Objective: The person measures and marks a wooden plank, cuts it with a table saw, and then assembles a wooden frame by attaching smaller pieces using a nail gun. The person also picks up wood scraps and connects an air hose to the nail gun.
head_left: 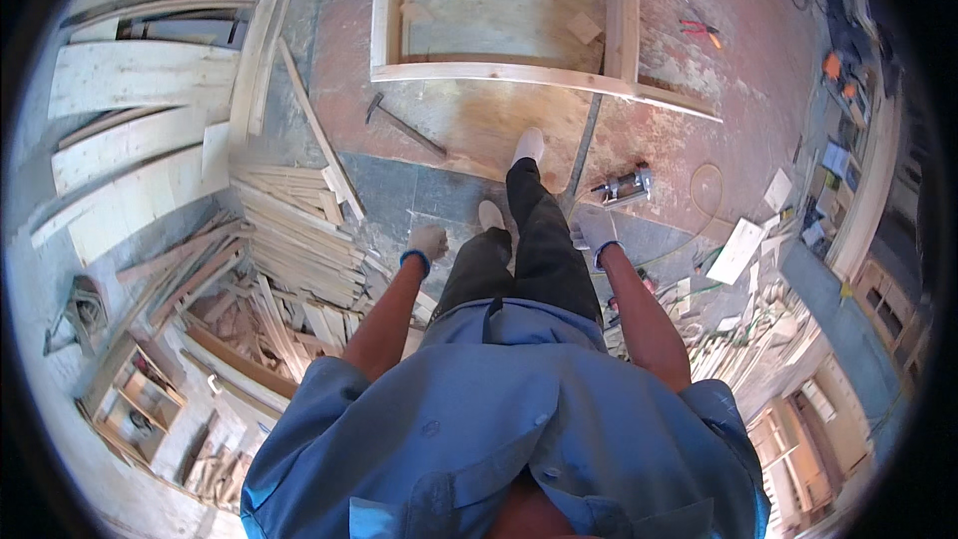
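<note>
Nearest the lens, both arms are seen hanging beside the dark trousers as a stride is taken. The left hand (428,240) is curled shut in a pale glove with nothing held in its grip; the right hand (596,243) is mostly hidden behind the leg, so its grip cannot be told. Just beyond the right hand, a power tool (621,186) lies on the floor. Left of that tool a hammer (402,124) is lying, and beyond both a wooden frame (504,71) rests flat. The step appears to be an approach; bending and reaching would seem called for next.
</note>
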Motion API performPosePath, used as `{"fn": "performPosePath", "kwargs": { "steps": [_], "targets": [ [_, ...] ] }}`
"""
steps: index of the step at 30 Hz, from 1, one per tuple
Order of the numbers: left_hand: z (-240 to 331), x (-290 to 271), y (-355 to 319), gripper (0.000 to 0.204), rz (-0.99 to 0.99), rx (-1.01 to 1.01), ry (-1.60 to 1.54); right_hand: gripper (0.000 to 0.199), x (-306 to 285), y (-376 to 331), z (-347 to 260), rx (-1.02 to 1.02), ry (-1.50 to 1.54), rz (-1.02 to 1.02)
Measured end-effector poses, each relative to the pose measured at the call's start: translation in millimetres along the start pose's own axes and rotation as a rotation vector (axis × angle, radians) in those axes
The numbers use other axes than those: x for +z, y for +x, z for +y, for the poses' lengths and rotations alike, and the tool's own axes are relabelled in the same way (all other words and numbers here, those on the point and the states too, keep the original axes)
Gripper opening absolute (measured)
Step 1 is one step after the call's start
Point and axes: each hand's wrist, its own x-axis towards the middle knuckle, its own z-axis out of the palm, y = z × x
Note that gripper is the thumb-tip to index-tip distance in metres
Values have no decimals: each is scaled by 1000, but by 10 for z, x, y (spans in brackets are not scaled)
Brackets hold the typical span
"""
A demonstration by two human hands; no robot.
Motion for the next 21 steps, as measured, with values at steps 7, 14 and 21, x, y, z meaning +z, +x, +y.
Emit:
{"fn": "performPosePath", "kwargs": {
  "steps": [7,14,21],
  "targets": [
    [472,-130,-158,20,-26,-553,-1038,23,-92,-359,688,-71,122,184],
    [351,-651,196,33,-36,-131,-844,26,114,-949,2181,15,369,339],
    [-97,-415,-275,46,-168,-285,-576,35,577,-1798,4251,259,283,499]
  ]
}}
